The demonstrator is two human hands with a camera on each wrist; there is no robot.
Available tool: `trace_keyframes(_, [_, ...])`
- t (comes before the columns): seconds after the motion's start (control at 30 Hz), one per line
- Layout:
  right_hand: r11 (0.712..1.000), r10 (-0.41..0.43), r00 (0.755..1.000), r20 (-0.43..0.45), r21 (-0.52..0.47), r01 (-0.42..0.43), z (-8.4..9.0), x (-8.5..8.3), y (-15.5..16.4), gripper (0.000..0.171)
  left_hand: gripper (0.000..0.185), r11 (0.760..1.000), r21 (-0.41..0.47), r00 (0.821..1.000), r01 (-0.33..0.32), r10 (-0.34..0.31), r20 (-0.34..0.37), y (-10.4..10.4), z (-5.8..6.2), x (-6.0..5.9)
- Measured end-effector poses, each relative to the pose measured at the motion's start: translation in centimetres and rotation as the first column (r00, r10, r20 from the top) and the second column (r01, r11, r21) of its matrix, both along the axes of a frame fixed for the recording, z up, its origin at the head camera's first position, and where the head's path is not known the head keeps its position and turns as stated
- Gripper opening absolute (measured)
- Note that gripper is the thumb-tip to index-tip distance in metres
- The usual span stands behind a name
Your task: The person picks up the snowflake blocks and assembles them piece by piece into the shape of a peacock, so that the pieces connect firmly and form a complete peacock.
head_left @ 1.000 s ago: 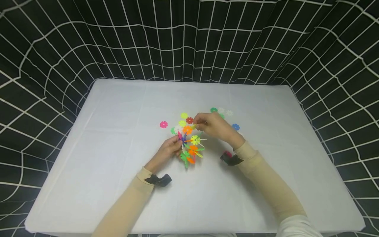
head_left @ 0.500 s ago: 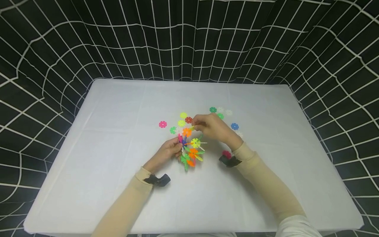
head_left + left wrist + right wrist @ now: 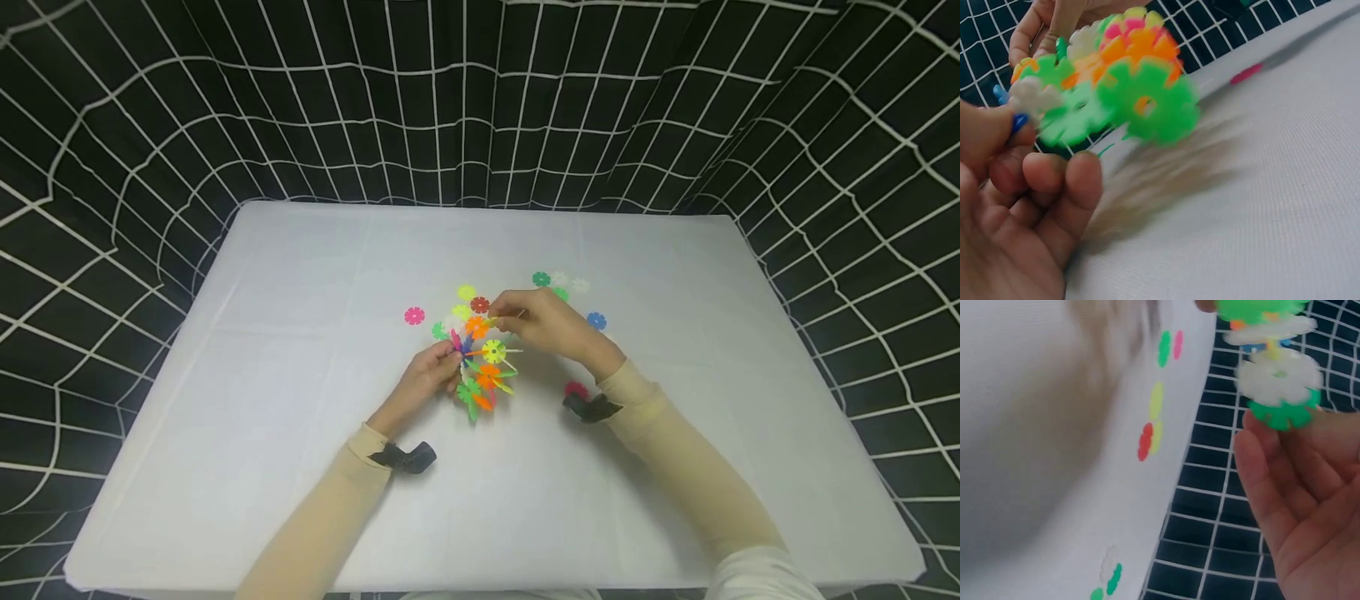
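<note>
A cluster of interlocked snowflake-shaped plastic discs (image 3: 482, 367), green, orange, yellow, pink and white, is held just above the white table (image 3: 300, 467) at its middle. My left hand (image 3: 433, 372) pinches the cluster's left side; up close its fingers (image 3: 1041, 181) curl below the green discs (image 3: 1141, 106). My right hand (image 3: 542, 321) pinches the cluster's upper right part. In the right wrist view its fingers (image 3: 1285, 481) hold a green disc (image 3: 1282, 412) under a white one.
Loose discs lie behind the hands: pink (image 3: 414, 316), yellow (image 3: 467, 292), red (image 3: 480, 305), green (image 3: 541, 279), blue (image 3: 596, 320). A red disc (image 3: 576, 388) lies by my right wrist. A black curtain with a white grid surrounds the table.
The cluster has shifted slightly up and away between my hands. Both hands keep their hold on it.
</note>
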State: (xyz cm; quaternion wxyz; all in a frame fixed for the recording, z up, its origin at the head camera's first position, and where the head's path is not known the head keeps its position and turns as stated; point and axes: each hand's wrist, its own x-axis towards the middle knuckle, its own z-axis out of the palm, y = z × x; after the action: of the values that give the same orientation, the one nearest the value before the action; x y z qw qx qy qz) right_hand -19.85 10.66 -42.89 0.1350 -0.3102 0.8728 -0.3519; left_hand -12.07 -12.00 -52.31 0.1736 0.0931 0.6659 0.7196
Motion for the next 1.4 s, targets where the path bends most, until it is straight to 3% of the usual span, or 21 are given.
trace_keyframes(0.13, [1.000, -0.002, 0.999, 0.035, -0.003, 0.002, 0.3, 0.1, 0.4, 0.011, 0.016, 0.993, 0.015, 0.993, -0.120, 0.120, 0.023, 0.2, 0.2, 0.0])
trace_keyframes(0.27, [1.000, 0.026, 0.998, 0.059, -0.015, -0.026, 0.3, 0.2, 0.7, 0.012, 0.017, 0.984, 0.042, 0.984, -0.174, 0.172, 0.040, 0.2, 0.0, -0.1])
trace_keyframes(0.4, [1.000, -0.008, 0.994, 0.109, 0.000, 0.008, 0.1, -0.1, 0.7, 0.012, 0.015, 0.986, 0.020, 0.986, -0.166, 0.166, 0.027, 0.1, -0.2, 0.0])
trace_keyframes(0.57, [0.997, -0.078, 0.964, 0.254, 0.010, 0.078, 0.0, -0.9, -0.6, 0.035, 0.015, 0.993, 0.002, 0.993, -0.121, 0.121, -0.008, 0.0, -0.3, 0.1])
trace_keyframes(0.73, [0.993, -0.031, 0.929, 0.369, 0.119, -0.014, -0.2, -1.5, -2.7, 0.056, 0.012, 0.997, 0.039, 0.997, -0.069, 0.070, -0.026, -0.1, -0.5, 0.1])
trace_keyframes(0.93, [0.986, 0.030, 0.923, 0.383, 0.138, -0.089, -0.3, -1.2, -3.9, 0.034, 0.010, 0.998, 0.047, 0.998, -0.052, 0.054, -0.043, -0.1, -0.4, 0.0])
trace_keyframes(1.17, [0.987, 0.029, 0.928, 0.372, 0.138, -0.087, -0.2, -1.2, -3.9, 0.036, 0.013, 0.997, 0.007, 0.995, -0.073, 0.074, -0.063, -0.1, -0.2, -0.1])
trace_keyframes(1.27, [0.992, -0.016, 0.922, 0.386, 0.121, -0.034, 0.1, -1.7, -2.9, 0.047, 0.012, 0.996, 0.014, 0.995, -0.088, 0.089, -0.034, -0.1, -0.2, 0.0])
trace_keyframes(1.4, [0.992, -0.125, 0.915, 0.385, 0.074, 0.104, 0.5, -3.4, -0.7, 0.058, 0.012, 0.994, 0.028, 0.994, -0.108, 0.108, 0.013, -0.1, -0.2, 0.0])
